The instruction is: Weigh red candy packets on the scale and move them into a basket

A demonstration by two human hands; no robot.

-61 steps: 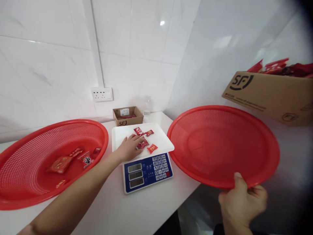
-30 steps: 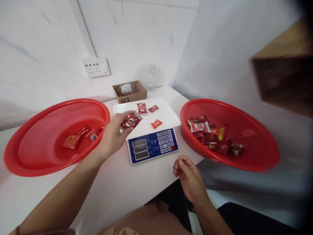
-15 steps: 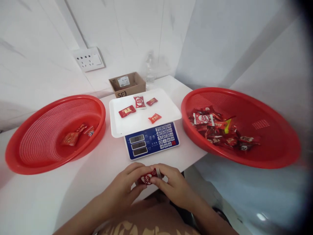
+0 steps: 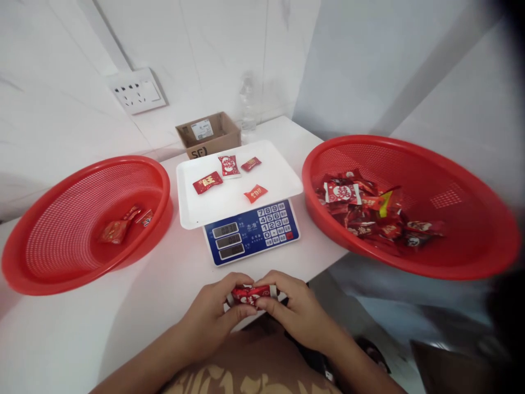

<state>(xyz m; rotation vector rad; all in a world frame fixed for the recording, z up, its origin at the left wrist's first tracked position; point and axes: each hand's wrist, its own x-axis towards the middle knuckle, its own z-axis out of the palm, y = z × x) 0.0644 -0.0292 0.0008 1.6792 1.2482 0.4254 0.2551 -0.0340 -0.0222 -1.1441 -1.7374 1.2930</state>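
Being pinched between left hand (image 4: 211, 314) and right hand (image 4: 301, 312), a red packet (image 4: 248, 295) is held in front of the scale (image 4: 252, 232), handling seemingly unfinished, with four other packets (image 4: 208, 183) already laid on its tray (image 4: 221, 206)

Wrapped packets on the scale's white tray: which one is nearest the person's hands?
The small orange-red packet, close to the tray's front edge, near the scale's keypad. The three darker red packets lie farther back.

A white table (image 4: 74, 334) adjoins a pale veined wall (image 4: 213, 49) bearing a socket panel (image 4: 136, 91).
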